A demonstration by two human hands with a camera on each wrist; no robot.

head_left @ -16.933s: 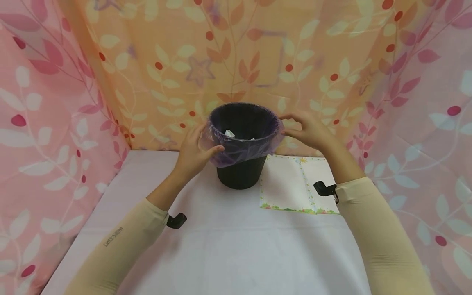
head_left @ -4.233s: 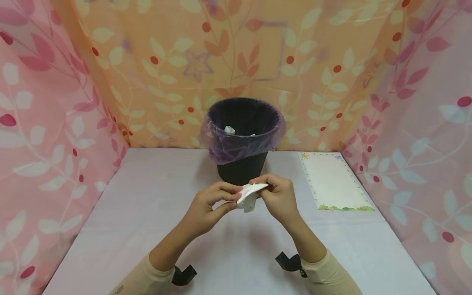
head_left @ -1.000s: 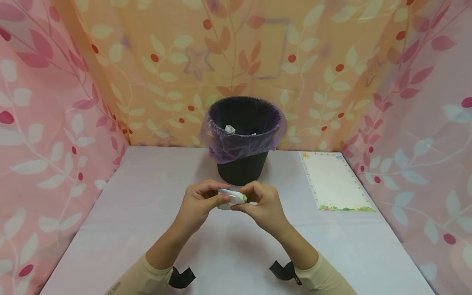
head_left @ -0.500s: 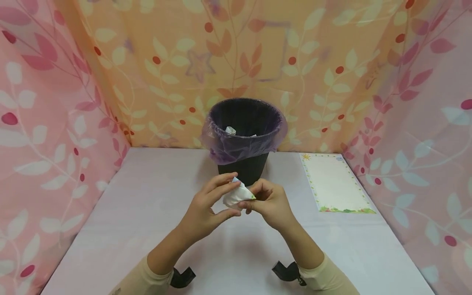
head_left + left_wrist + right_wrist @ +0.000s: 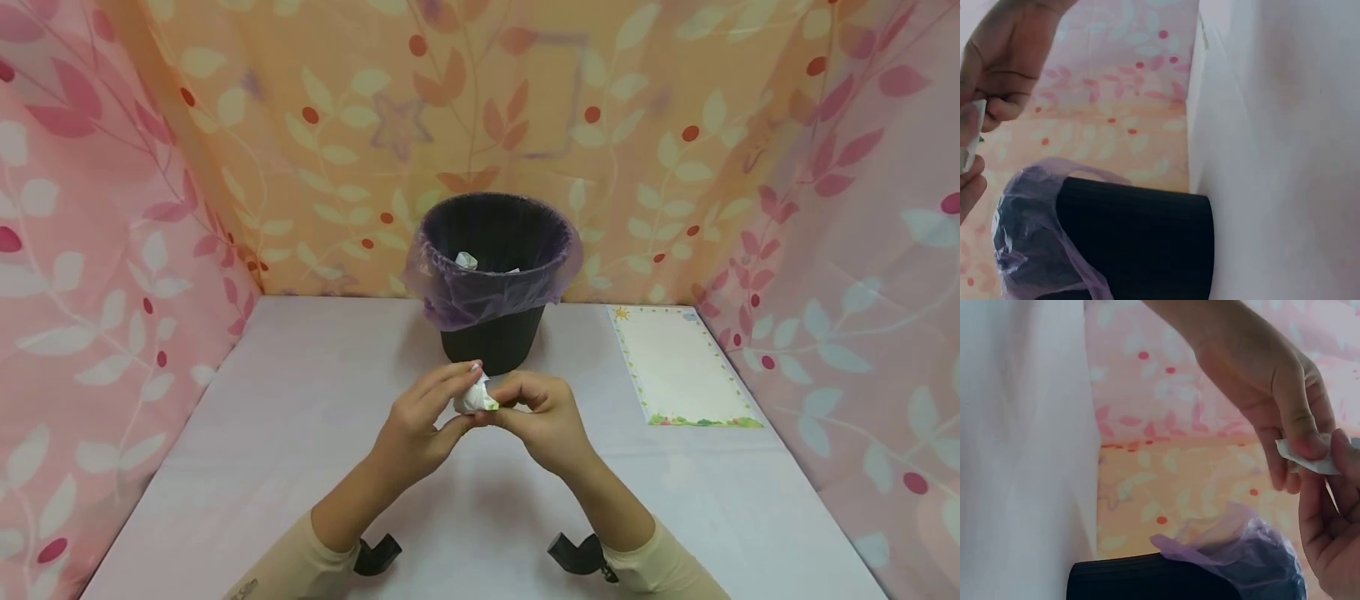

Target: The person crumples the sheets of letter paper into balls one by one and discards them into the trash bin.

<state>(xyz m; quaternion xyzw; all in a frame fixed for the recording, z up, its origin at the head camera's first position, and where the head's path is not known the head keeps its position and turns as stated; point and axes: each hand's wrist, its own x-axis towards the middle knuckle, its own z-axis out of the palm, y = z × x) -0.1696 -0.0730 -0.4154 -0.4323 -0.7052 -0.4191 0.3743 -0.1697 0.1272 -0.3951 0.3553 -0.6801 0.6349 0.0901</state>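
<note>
In front of the bin (image 5: 493,283), just above the table (image 5: 300,467), both hands meet on a paper wad (image 5: 476,397). Left hand (image 5: 420,425) pinches the wad from its left side, fingers curled round it. Right hand (image 5: 543,421) pinches it from the right, fingers curled too. The wad is white, crumpled, with a green-edged corner, held clear of the table and near the bin's base. The bin is black, lined with a purple bag (image 5: 457,300) folded over the rim; paper scraps (image 5: 467,260) lie inside. Right of the bin, a flat sheet (image 5: 678,367) lies on the table, well apart from the hands. Floral curtains (image 5: 112,208) stand behind and beside the bin.
</note>
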